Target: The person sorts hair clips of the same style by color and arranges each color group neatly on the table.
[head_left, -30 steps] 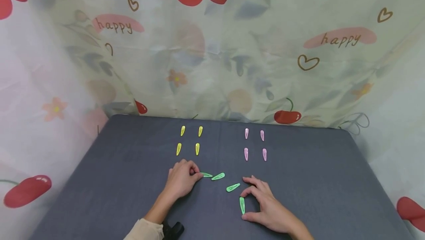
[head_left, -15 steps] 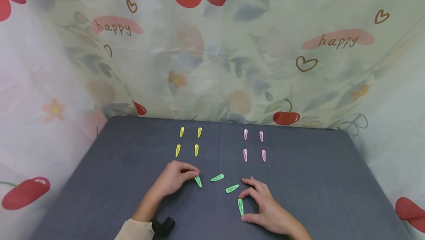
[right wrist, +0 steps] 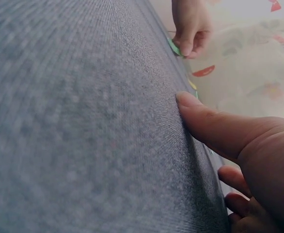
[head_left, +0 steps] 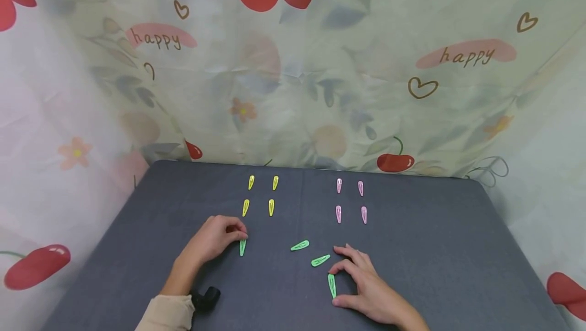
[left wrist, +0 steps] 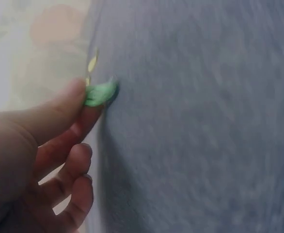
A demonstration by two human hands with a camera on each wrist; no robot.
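Observation:
In the head view my left hand (head_left: 212, 237) pinches a green hair clip (head_left: 242, 247) by its upper end, thin tip toward me. The left wrist view shows this green clip (left wrist: 101, 93) blurred between thumb and forefinger, just over the cloth. My right hand (head_left: 368, 285) has its forefinger at the far end and thumb at the near end of another green clip (head_left: 331, 286), on the table. That clip cannot be made out in the right wrist view, where the thumb (right wrist: 210, 124) touches the cloth. Two more green clips, one (head_left: 299, 245) left and one (head_left: 320, 260) right, lie slanted between the hands.
Several yellow clips (head_left: 271, 207) form two rows at the back, left of the middle. To their right, several pink clips (head_left: 339, 214) are set out likewise. A dark grey cloth (head_left: 284, 300) covers the table, and a printed curtain (head_left: 293, 92) hangs behind and at both sides.
My left hand has taken the leftmost green clip, turned it from sideways to nearly upright in view, and carried it left, below the yellow clips. The right hand has stayed almost still.

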